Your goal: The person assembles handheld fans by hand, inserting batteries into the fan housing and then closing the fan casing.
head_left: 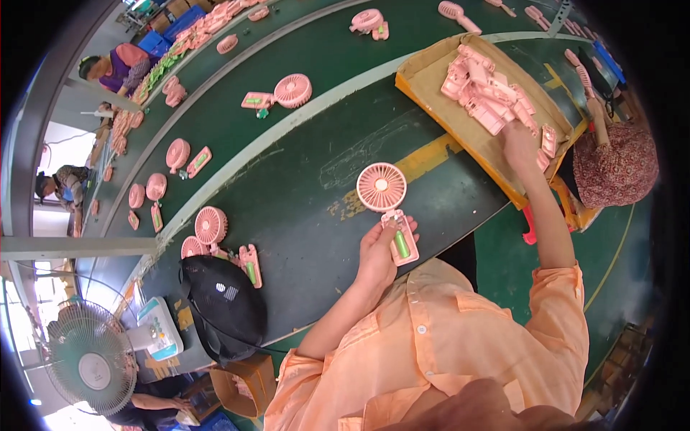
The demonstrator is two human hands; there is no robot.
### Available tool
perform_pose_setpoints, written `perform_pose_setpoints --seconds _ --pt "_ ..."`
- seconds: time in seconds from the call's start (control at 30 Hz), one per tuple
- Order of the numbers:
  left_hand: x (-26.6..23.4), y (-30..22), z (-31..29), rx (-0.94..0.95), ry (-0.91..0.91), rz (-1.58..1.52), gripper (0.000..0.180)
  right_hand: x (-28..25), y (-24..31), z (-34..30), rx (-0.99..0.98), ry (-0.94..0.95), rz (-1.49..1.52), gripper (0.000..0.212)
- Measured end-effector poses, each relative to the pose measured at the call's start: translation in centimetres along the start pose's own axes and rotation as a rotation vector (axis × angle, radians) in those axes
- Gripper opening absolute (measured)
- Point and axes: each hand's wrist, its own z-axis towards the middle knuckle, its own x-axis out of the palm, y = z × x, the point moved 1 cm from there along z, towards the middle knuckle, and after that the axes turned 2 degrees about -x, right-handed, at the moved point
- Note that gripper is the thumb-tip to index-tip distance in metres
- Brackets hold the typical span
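My left hand is closed around the handle of a pink handheld fan. Its handle lies open at the front, showing a green battery cell. The round pink grille points up and away from me, above the dark table. To the right, my right hand reaches into a shallow cardboard tray. The fingers are at the near side of a heap of pink plastic shell parts; the fingertips are hidden among them. A few more pink pieces lie by the tray's right wall.
Several pink fans with bared green cells, such as one fan, sit along the green conveyor. Left on my table are more fans, a black rounded object and a large desk fan. Co-workers sit nearby.
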Motion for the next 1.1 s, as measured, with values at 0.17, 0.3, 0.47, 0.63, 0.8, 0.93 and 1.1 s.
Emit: perform_pose_setpoints --seconds 0.17,0.3,0.47,0.63,0.8,0.93,1.1 --pt "0.1 -0.7 -0.1 -0.027 -0.014 -0.038 0.026 -9.1 4.3 -1.4 0.081 -0.114 0.327 0.051" --pt "-0.1 -0.7 0.3 -0.019 0.039 -0.049 0.026 -10.9 10.1 -7.3 0.365 0.402 1.558 0.047" --pt "-0.5 -0.4 0.1 0.006 0.124 -0.079 0.028 -11.7 14.6 -11.9 -0.147 0.256 0.954 0.016" --pt "-0.6 -0.2 -0.4 0.013 0.204 -0.084 0.031 -11.6 15.3 -13.2 -0.363 0.108 0.630 0.010" --pt "-0.7 -0.1 -0.5 0.010 0.242 -0.081 0.033 -14.1 17.4 -13.1 -0.329 -0.053 0.639 0.012" --pt "-0.9 -0.2 -0.4 0.040 0.289 -0.120 0.031 -15.4 19.5 -13.2 -0.388 -0.049 0.765 0.016" --pt "0.1 -0.5 -0.8 0.041 0.256 -0.129 0.032 -14.8 21.0 -13.5 -0.478 -0.066 0.793 0.018"
